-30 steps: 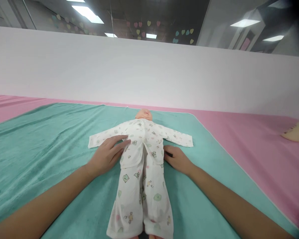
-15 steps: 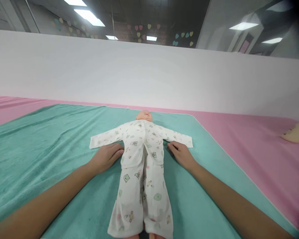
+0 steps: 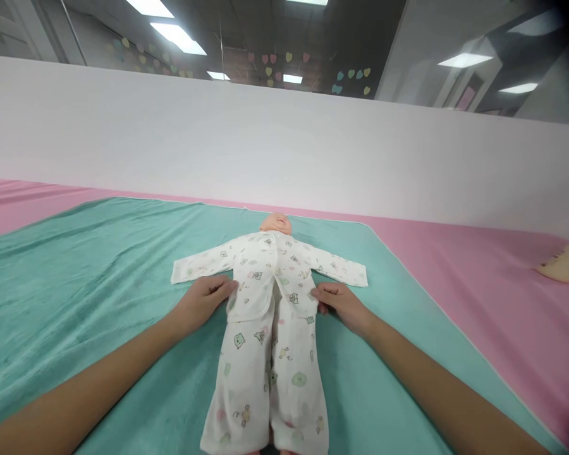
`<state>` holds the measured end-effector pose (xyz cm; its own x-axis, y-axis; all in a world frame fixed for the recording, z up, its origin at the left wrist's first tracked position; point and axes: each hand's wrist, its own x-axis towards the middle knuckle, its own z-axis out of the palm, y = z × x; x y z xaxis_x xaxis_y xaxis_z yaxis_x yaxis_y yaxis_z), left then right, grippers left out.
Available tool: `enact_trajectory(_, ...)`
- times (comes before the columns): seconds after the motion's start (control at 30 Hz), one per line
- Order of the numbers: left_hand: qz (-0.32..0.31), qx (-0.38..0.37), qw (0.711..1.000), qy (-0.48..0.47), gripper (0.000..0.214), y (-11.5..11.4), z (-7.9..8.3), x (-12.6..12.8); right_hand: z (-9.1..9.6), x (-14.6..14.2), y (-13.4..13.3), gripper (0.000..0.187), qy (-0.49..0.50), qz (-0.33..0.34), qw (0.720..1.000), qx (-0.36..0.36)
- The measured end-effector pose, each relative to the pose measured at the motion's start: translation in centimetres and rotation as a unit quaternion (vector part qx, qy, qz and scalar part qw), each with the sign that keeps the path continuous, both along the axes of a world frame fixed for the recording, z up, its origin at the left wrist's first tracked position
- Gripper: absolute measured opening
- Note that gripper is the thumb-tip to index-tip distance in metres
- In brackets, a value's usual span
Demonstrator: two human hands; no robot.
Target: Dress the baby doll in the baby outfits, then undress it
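Pinching printed round-cornered jacket (image 3: 256, 275), fingers (image 3: 332, 289) curled, creased plush teal blanket (image 3: 99, 272)

The shirt (image 3: 252, 292) and trousers (image 3: 246, 379) look matt cloth, the blanket (image 3: 99, 297) plush.

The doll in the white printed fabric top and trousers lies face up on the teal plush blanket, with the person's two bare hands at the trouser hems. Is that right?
Not quite: in the head view, the left hand and right hand are at opposite side edges of the white printed fabric top, not at the trouser hems. The rest stands.
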<state>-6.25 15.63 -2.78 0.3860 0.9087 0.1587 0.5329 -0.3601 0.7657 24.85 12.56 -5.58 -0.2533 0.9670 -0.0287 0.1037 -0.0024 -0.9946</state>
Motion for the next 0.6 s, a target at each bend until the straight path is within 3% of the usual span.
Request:
enact_trajectory(0.2, 0.024, -0.059, 0.993, -0.100, 0.044, 0.2, -0.1, -0.8, 0.2, 0.6, 0.0, 0.033, 0.057, -0.014, 0.998, -0.022)
enact_trajectory(0.4, -0.039, -0.171, 0.955, -0.239, 0.044, 0.4, -0.6, -0.5, -0.3, 1.3, 0.3, 0.031, 0.096, 0.013, 0.995, -0.035)
enact_trajectory(0.5, -0.065, -0.197, 0.949, -0.240, 0.045, 0.5, -0.7, -0.4, -0.5, 1.4, 0.5, 0.031, 0.103, 0.024, 0.994, -0.035)
enact_trajectory(0.6, -0.058, -0.174, 0.969, -0.167, 0.050, 0.6, -0.4, -0.4, -0.5, 1.5, 0.7, 0.040, 0.115, 0.034, 0.993, -0.003)
